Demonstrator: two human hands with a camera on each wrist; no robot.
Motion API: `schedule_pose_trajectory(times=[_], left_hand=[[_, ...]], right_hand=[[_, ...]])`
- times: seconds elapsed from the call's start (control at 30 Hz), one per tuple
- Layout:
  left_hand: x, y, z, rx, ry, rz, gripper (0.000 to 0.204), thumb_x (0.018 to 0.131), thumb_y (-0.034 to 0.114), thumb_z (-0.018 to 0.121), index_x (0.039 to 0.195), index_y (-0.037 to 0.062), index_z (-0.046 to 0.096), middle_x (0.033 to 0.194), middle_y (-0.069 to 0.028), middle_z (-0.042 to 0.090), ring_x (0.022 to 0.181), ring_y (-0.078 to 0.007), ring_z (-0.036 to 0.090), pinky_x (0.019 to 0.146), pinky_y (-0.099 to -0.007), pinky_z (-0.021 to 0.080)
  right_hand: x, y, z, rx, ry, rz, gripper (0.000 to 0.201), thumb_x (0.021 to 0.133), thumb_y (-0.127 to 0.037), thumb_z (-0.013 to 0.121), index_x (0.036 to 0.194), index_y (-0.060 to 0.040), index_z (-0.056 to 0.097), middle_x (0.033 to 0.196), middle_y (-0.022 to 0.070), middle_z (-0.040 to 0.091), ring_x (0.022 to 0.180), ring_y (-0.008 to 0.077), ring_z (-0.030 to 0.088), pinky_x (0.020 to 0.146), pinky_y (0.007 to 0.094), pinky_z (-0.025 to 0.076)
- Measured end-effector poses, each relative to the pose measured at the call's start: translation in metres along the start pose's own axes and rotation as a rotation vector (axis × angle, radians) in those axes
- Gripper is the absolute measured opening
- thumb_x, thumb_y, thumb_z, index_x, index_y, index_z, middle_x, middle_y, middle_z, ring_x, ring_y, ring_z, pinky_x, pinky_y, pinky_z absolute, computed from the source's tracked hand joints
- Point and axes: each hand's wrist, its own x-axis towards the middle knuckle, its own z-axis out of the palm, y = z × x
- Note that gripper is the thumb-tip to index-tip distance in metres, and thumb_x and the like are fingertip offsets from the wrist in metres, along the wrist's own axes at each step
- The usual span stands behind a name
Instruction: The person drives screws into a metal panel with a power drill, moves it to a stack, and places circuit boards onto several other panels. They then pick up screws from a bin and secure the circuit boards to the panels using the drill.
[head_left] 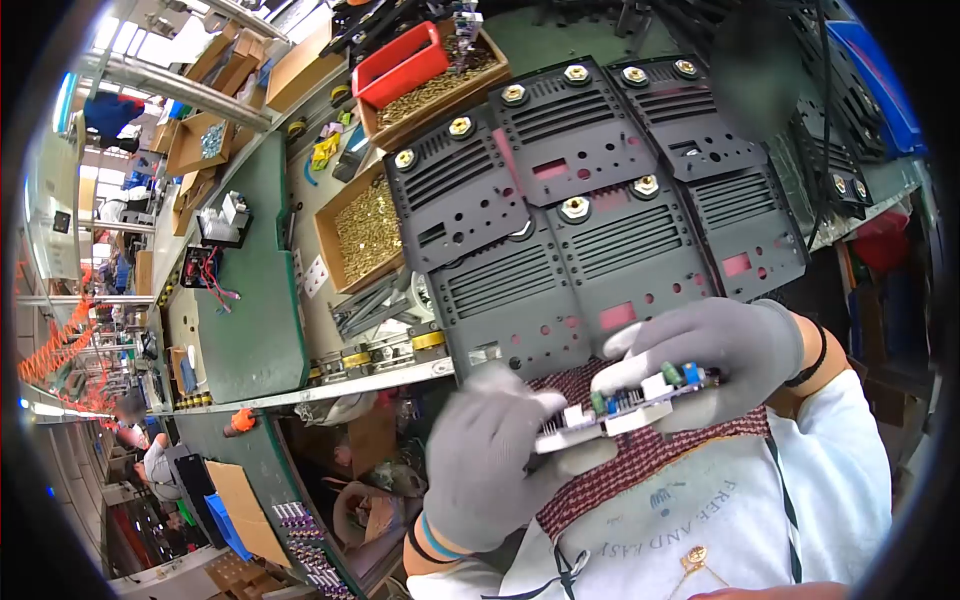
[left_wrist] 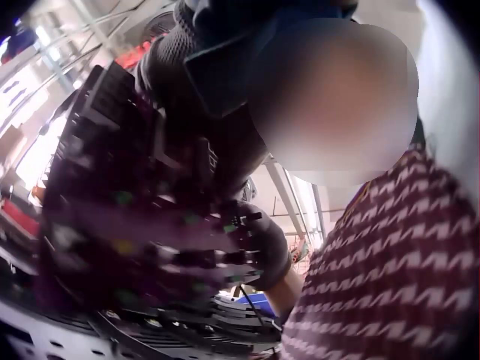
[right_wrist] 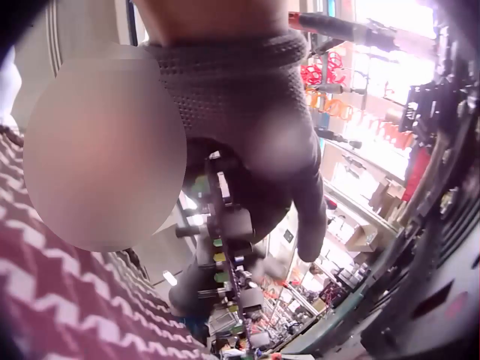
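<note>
At six o'clock of the head view, close to the chest: circuit board (head_left: 620,405) pinched at both ends, left hand (head_left: 490,470) curled round the seven-o'clock end, right hand (head_left: 710,355) curled over the two-o'clock end. Long axis from seven to two o'clock; component side up, toward twelve. Held clear of the tabletop (head_left: 250,330), below the black vented panels (head_left: 580,210). Likely risk: gloved grip slipping on the narrow edges, dropping the board or bending its upright parts.
</note>
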Motion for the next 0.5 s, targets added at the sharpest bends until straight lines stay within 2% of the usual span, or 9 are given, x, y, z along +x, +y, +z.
schedule_pose_trajectory(times=[0.07,0.1,0.13,0.2,0.33,0.37,0.4,0.47,0.5], left_hand=[[-0.006,0.002,0.021,-0.032,0.042,-0.102,0.051,0.074,0.051,0.07,0.093,0.0041,0.064,0.076,-0.0081,0.059,0.068,-0.0255,0.06,0.059,-0.0334,0.047],[-0.005,0.003,0.028,-0.031,0.028,-0.101,0.051,0.074,0.051,0.07,0.093,0.0041,0.064,0.076,-0.0081,0.059,0.068,-0.0255,0.06,0.059,-0.0334,0.047],[-0.003,0.003,0.034,0.086,0.13,-0.022,0.05,0.075,0.05,0.07,0.093,0.0035,0.064,0.077,-0.009,0.06,0.067,-0.0261,0.06,0.058,-0.0339,0.048],[-0.004,0.004,0.043,0.197,0.224,0.054,0.05,0.076,0.049,0.069,0.094,0.003,0.064,0.079,-0.0098,0.06,0.066,-0.0267,0.06,0.058,-0.0344,0.049],[-0.006,0.014,0.054,0.135,0.194,-0.072,0.05,0.08,0.048,0.066,0.098,0.0018,0.062,0.08,-0.0116,0.058,0.064,-0.0277,0.061,0.054,-0.0356,0.049],[-0.003,0.019,0.063,0.044,0.281,-0.207,0.05,0.082,0.048,0.065,0.099,0.0017,0.061,0.079,-0.0119,0.058,0.063,-0.0283,0.06,0.053,-0.0354,0.048],[-0.001,0.022,0.067,-0.046,0.372,-0.346,0.05,0.084,0.049,0.063,0.1,0.0017,0.061,0.078,-0.0122,0.057,0.062,-0.029,0.06,0.052,-0.0352,0.048],[0.001,0.018,0.069,-0.049,0.416,-0.32,0.036,0.088,0.037,0.065,0.098,0.0026,0.06,0.077,-0.0129,0.059,0.063,-0.0288,0.062,0.052,-0.0337,0.047],[0.001,0.021,0.063,-0.061,0.429,-0.396,0.035,0.088,0.035,0.065,0.097,0.002,0.06,0.077,-0.0126,0.061,0.064,-0.0265,0.063,0.054,-0.0322,0.048]], right_hand=[[-0.013,0.004,-0.005,0.304,0.03,0.174,0.051,0.081,-0.014,0.07,0.129,-0.004,0.053,0.092,0.0125,0.06,0.083,0.0282,0.06,0.078,0.0347,0.049],[-0.021,0.009,-0.006,0.22,0.061,0.167,0.041,0.084,-0.015,0.067,0.122,-0.0049,0.056,0.096,0.0123,0.061,0.087,0.0296,0.06,0.081,0.036,0.049],[-0.024,0.016,-0.004,0.229,0.069,0.17,0.041,0.084,-0.015,0.067,0.122,-0.0049,0.056,0.096,0.0123,0.061,0.087,0.0296,0.06,0.081,0.036,0.049],[-0.028,0.027,0.001,-0.246,0.147,-0.105,0.027,0.085,-0.01,0.062,0.111,-0.0058,0.059,0.103,0.0129,0.063,0.094,0.0306,0.062,0.083,0.0382,0.05],[-0.03,0.027,0.015,-0.197,0.306,-0.014,0.026,0.079,-0.004,0.059,0.105,-0.0059,0.059,0.113,0.0119,0.061,0.099,0.0322,0.06,0.082,0.0367,0.052],[-0.028,0.034,0.021,-0.262,0.398,-0.047,0.03,0.075,-0.004,0.061,0.105,-0.0041,0.059,0.111,0.012,0.061,0.096,0.0303,0.062,0.081,0.0369,0.052],[-0.02,0.034,0.034,-0.653,0.559,-0.143,0.034,0.071,-0.002,0.063,0.105,-0.003,0.06,0.106,0.0119,0.063,0.096,0.0276,0.064,0.081,0.0367,0.053],[-0.018,0.035,0.033,-0.663,0.614,-0.138,0.035,0.069,-0.002,0.063,0.104,-0.0034,0.061,0.106,0.0118,0.064,0.091,0.0269,0.065,0.076,0.0339,0.054],[-0.018,0.036,0.032,-0.678,0.647,-0.145,0.035,0.069,-0.002,0.064,0.104,-0.0036,0.062,0.107,0.012,0.064,0.088,0.0267,0.066,0.072,0.0321,0.055]])
